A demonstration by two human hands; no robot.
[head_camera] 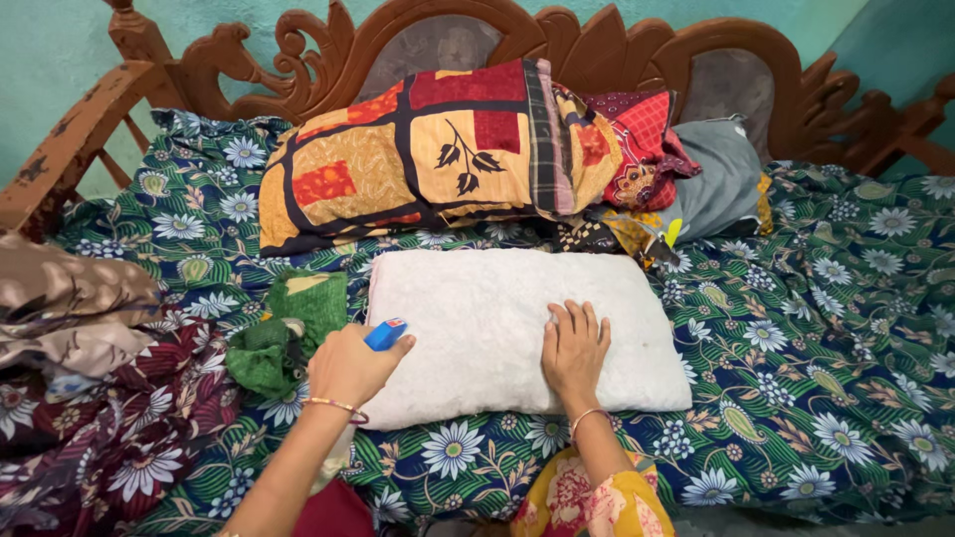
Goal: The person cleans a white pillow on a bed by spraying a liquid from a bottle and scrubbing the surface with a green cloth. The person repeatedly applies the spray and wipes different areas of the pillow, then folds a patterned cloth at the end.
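White bare pillow (pixel 517 323) lies flat on bed (pixel 846 328), below patchwork pillow (pixel 428 149). Right hand (pixel 574 348) open, palm pressing it. Left hand (pixel 350 366) closed around small blue object (pixel 385 334) at pillow's left edge. Pillow likely soft, light, floppy; best gripped at corners.

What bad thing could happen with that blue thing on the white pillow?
The left hand grips a small blue object at the white pillow's edge; it might snag or mark the fabric. The right hand presses flat only on one part, so the pillow might slide on the floral sheet.
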